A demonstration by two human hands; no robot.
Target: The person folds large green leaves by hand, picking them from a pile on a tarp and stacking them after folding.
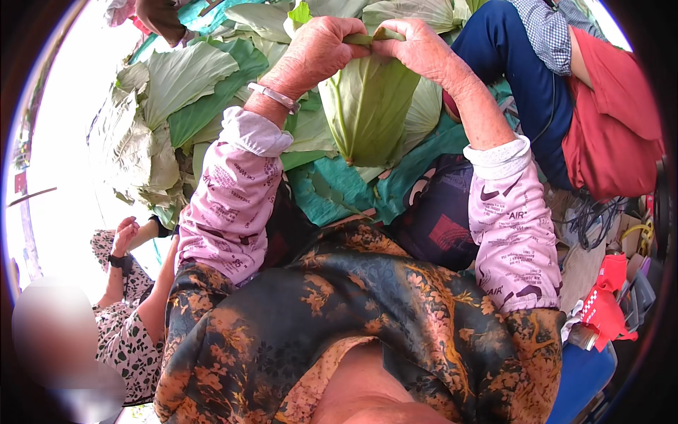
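Between my two hands hangs a large green leaf (371, 114), likely a lotus leaf, with its veins running down to a point at the lower end. My left hand (329, 46) pinches the leaf's folded upper edge between thumb and fingers. Close beside it, almost touching, my right hand (412, 49) grips the same edge, where a strip is turned over. The fingertips on the far side of the leaf are partly hidden. Below the leaf lies a teal-green sheet (328, 185), spread before my knees.
Many large leaves (190, 79) are heaped to the left and ahead, some pale and wilted. A person in dark blue trousers (508, 63) sits close at the right. Another person in a spotted garment (130, 365) is at the left. Black cables (593, 220) and a red cloth (604, 312) lie at the right.
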